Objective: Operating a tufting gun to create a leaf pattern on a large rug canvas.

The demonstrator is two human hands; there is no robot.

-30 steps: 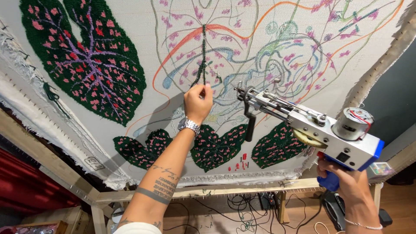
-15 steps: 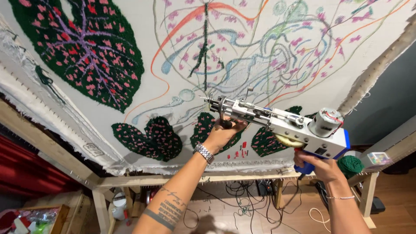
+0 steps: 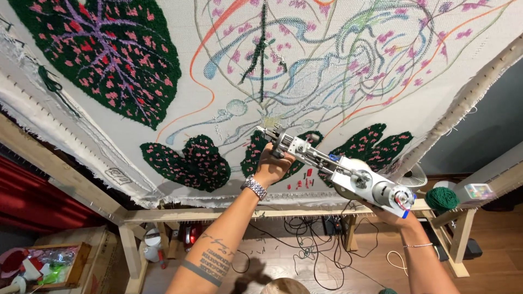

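At far left, below our grip, a wooden box [image 3: 64, 265] holds plastic scraps. Our left hand [image 3: 272, 165] wraps the tufting gun's [image 3: 338, 174] front, at the cloth [image 3: 305, 60]. Our right hand [image 3: 393, 215] clasps its rear; green yarn [image 3: 442, 199] sits beyond.

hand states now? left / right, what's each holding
Left hand: closed around the front end of the tufting gun.
Right hand: mostly hidden behind the gun's rear; seems to hold it, but its grip cannot be told.
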